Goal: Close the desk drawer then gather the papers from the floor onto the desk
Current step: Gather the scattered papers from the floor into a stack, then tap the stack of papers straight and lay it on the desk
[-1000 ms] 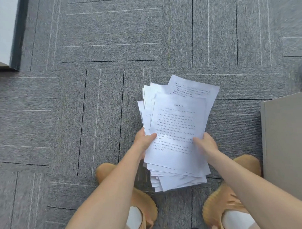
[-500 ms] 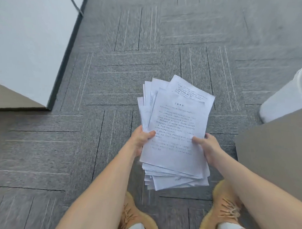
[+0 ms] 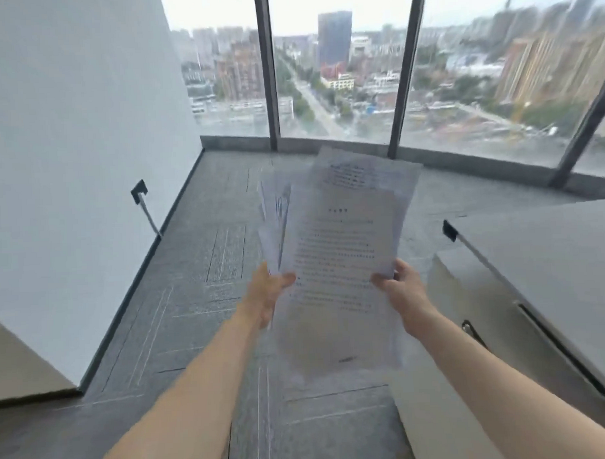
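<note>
A loose stack of printed white papers [image 3: 343,262] is held up in front of me, above the grey carpet. My left hand [image 3: 267,292] grips the stack's left edge with the thumb on top. My right hand [image 3: 401,289] grips its right edge. The sheets are fanned and blurred by motion. The grey desk [image 3: 552,255] stands at the right, its top at about the height of the papers. Below the top, the drawer front [image 3: 496,329] with a dark handle sits flush.
A white wall [image 3: 79,151] with a dark socket and cable [image 3: 140,195] runs along the left. Tall windows with dark frames [image 3: 268,69] close the far side. Grey carpet tiles [image 3: 200,301] cover the floor between wall and desk.
The view has swung up from the floor to the room and windows. Both hands have lifted the paper stack higher, and the desk has come into view at the right.
</note>
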